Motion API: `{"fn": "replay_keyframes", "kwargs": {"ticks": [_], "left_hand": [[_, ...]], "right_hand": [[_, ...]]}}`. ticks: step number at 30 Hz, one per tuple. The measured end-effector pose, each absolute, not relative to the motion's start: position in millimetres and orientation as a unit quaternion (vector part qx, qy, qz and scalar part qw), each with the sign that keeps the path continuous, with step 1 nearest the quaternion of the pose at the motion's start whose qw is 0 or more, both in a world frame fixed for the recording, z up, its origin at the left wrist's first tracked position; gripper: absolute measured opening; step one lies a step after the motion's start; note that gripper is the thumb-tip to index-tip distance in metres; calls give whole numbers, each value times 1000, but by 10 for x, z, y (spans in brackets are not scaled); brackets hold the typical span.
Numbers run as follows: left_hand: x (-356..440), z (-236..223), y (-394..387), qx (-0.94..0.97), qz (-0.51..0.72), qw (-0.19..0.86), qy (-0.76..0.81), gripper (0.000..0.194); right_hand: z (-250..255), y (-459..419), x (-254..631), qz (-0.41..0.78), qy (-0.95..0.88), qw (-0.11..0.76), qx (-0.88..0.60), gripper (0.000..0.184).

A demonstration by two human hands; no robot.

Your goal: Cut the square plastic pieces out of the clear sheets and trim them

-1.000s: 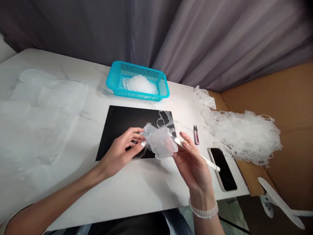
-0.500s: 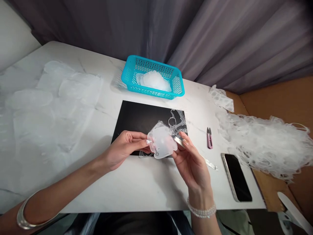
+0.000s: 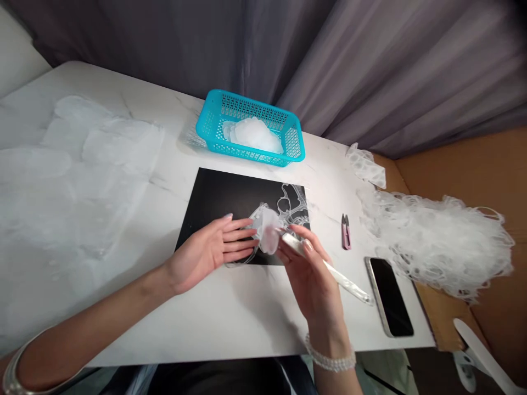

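My left hand (image 3: 206, 249) is open, palm turned up and fingers stretched out toward a translucent plastic piece (image 3: 270, 231). That piece is blurred and turned partly edge-on; whether the left fingertips touch it I cannot tell. My right hand (image 3: 315, 269) is closed around a slim tool with a pearly white handle (image 3: 348, 285), and the plastic piece is at its fingertips. The tool's working end is hidden or blurred, so its kind is unclear. Below lies a black mat (image 3: 224, 195) with clear cut-out plastic frames (image 3: 294, 203) on it.
A blue basket (image 3: 251, 156) holding frosted plastic pieces (image 3: 255, 134) stands behind the mat. Translucent sheets (image 3: 107, 148) cover the table's left. To the right are pink thread snips (image 3: 346, 233), a phone (image 3: 390, 299) and a heap of plastic offcuts (image 3: 440, 241) by cardboard.
My left hand has let go of the plastic piece and opened flat. In my right hand the piece has turned, and more of the white handle shows. The view has shifted slightly.
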State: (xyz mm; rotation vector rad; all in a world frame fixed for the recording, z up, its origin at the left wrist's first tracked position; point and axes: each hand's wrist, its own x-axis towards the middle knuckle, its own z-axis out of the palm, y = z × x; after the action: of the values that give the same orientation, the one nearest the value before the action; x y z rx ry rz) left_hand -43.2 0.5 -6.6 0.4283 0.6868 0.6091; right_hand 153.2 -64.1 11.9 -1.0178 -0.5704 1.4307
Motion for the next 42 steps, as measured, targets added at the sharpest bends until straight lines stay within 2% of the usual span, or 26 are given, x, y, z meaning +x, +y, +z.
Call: {"fn": "replay_keyframes", "kwargs": {"ticks": [3,6,16,23,26,29,31,33,37,42], "left_hand": [[-415,-53,3,143,256,912,286,62],[-427,-63,16,112,259,916,284,64],[-492,-102,97,67,290,916,269,65],[-529,-29,274,183,336,858,343,46],[-519,87,558,330,408,750,403,42],[-431,275,1073,532,491,509,465,41],[-327,366,1463,681,458,320,473,44],[-217,366,1773,766,375,206,479,50],[-124,118,1870,795,311,193,483,58],[-309,-137,1370,811,307,187,461,57]], "right_hand": [[157,-657,1463,702,-244,547,-385,47],[189,-645,1517,710,-216,560,-370,64],[95,-787,2153,522,-122,665,-520,53],[-50,-883,2352,500,-7,692,-521,52],[-102,-894,2398,532,10,684,-499,50],[-134,-888,2410,559,-4,682,-471,50],[-140,-881,2390,574,-20,683,-452,50],[-141,-879,2359,589,-35,679,-436,50],[-145,-894,2325,610,-50,670,-421,50],[-136,-884,2314,617,-57,658,-428,47]]}}
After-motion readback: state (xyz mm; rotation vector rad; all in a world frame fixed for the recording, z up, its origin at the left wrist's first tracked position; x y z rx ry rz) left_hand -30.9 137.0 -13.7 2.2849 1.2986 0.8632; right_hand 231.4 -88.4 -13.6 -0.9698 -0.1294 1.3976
